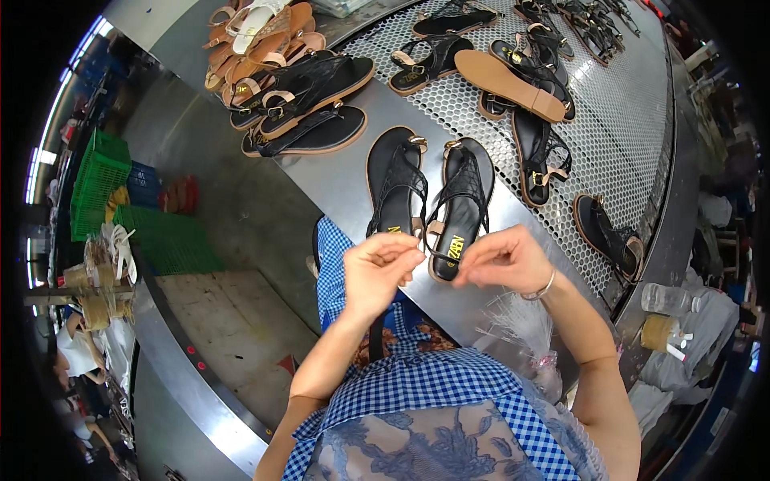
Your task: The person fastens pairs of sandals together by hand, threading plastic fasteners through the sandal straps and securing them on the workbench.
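Note:
Two black sandals stand side by side on the metal ledge before me, toes pointing away: the left sandal (395, 204) and the right sandal (459, 204). Each has a lattice-like upper and a gold ornament near the toe. A thin black ankle strap (441, 254) crosses the right sandal's heel end, with my hands at either side of it. My left hand (380, 271) is closed in a pinch by its left end. Beside the heel, my right hand (507, 263) pinches at the other end. The fingers partly hide what they grip.
Stacked black sandals (309, 132) lie at the ledge's far left, with tan sandals (269, 40) behind. More black sandals, including one sole-up sandal (507, 84), are scattered over a perforated metal conveyor (618, 144). Green crates (98, 180) stand at left; a plastic bottle (667, 299) lies at right.

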Demonstrator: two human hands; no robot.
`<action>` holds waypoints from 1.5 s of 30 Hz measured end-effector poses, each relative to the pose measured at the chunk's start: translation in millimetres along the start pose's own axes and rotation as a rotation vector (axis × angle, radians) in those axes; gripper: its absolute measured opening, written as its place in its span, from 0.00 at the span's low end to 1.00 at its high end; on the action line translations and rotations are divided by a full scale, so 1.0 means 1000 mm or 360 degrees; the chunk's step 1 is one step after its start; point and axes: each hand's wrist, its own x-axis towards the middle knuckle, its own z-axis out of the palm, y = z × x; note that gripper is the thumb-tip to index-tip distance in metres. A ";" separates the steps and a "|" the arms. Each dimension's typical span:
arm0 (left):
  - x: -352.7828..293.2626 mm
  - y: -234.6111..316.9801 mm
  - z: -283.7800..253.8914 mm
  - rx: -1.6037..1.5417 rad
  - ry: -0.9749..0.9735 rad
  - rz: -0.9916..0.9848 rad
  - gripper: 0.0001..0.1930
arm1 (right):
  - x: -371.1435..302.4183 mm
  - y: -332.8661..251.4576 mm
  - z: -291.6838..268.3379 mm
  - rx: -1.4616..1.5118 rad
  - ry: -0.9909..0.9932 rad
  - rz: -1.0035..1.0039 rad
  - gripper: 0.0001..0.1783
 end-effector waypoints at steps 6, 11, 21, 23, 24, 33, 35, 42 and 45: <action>-0.007 -0.013 0.027 0.0906 -0.0038 0.0519 0.13 | 0.012 0.020 0.016 -0.0385 0.0652 -0.0229 0.05; 0.000 -0.026 0.034 0.0760 0.0133 0.0483 0.20 | 0.015 0.019 0.007 -0.0341 0.0545 -0.0226 0.04; -0.004 -0.017 0.022 0.0921 0.0123 0.0690 0.18 | 0.028 0.020 0.009 -0.0376 0.0374 -0.0038 0.05; -0.011 -0.029 0.023 0.0478 0.0072 0.0463 0.15 | 0.028 0.011 0.011 -0.0750 0.0297 0.0077 0.06; -0.007 -0.040 0.017 0.0087 -0.0011 0.0317 0.13 | 0.025 0.014 0.012 -0.0454 0.0434 -0.0059 0.07; -0.086 0.156 -0.102 -0.0753 0.0987 0.1183 0.16 | 0.048 -0.004 -0.144 -0.3149 0.1261 -0.0981 0.29; -0.119 0.189 -0.122 -0.0575 0.1579 0.1866 0.15 | 0.063 -0.019 -0.133 -0.3124 0.1176 -0.1203 0.29; -0.138 0.183 -0.137 0.0775 0.2371 0.2473 0.22 | 0.149 -0.011 -0.178 -0.2606 0.1032 -0.0206 0.48; -0.048 0.131 -0.110 0.0982 0.1649 0.1685 0.19 | 0.135 -0.015 -0.205 -0.2416 0.0798 -0.0345 0.57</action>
